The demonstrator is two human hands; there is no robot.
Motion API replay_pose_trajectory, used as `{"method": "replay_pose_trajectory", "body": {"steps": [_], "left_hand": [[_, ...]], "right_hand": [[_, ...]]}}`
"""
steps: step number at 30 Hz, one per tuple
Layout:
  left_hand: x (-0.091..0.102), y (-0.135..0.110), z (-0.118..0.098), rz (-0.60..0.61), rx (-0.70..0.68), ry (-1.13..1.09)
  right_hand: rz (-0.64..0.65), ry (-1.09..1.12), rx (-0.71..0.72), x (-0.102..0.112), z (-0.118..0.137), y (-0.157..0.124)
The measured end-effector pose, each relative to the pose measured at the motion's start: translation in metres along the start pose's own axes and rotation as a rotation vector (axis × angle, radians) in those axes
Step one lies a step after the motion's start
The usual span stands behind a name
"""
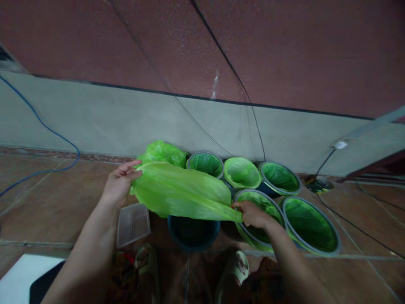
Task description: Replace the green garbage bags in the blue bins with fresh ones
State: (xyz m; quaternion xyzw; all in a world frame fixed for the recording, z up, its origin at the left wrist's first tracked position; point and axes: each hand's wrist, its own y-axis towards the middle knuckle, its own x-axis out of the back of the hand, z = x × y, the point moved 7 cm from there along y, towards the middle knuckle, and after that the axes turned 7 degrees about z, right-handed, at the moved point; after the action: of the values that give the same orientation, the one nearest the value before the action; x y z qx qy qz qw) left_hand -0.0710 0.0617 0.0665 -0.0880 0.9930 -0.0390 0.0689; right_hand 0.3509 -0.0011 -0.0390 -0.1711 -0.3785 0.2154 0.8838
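Observation:
A light green plastic bag (183,192) is stretched sideways between my two hands. My left hand (122,181) pinches its wide end, thumb and fingers closed on the film. Its narrow end is gripped by my right hand (253,214), in front of a lined bin (242,194). Below the bag stands a dark bucket (193,234) with no liner visible; the bag hides its back rim. Behind the bag, more green plastic (163,152) bulges up at the wall.
Several bins with green liners stand by the wall, among them one at the right (316,228). A clear plastic tray (133,226) lies left of the bucket. A blue cable (57,133) runs down the left wall onto the tiles. Black cords (357,223) cross the floor at right.

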Motion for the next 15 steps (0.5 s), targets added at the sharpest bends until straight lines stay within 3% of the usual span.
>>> {"method": "replay_pose_trajectory", "body": {"steps": [2,4,9,12,15], "left_hand": [[-0.004,-0.001,0.002,0.038,-0.014,0.096],[-0.008,-0.002,0.005,0.093,-0.009,0.150],[-0.020,-0.004,0.008,0.217,-0.021,0.275],[-0.046,-0.011,0.019,0.372,-0.067,0.377],[-0.091,-0.035,0.047,0.603,-0.169,0.572]], "right_hand": [[0.123,-0.309,-0.098,-0.020,-0.008,0.004],[0.134,-0.460,-0.137,-0.025,-0.009,0.006],[-0.069,-0.494,-0.133,-0.011,0.017,0.010],[-0.020,-0.478,-0.075,-0.021,0.036,0.014],[0.025,-0.484,-0.014,-0.035,0.051,0.016]]}}
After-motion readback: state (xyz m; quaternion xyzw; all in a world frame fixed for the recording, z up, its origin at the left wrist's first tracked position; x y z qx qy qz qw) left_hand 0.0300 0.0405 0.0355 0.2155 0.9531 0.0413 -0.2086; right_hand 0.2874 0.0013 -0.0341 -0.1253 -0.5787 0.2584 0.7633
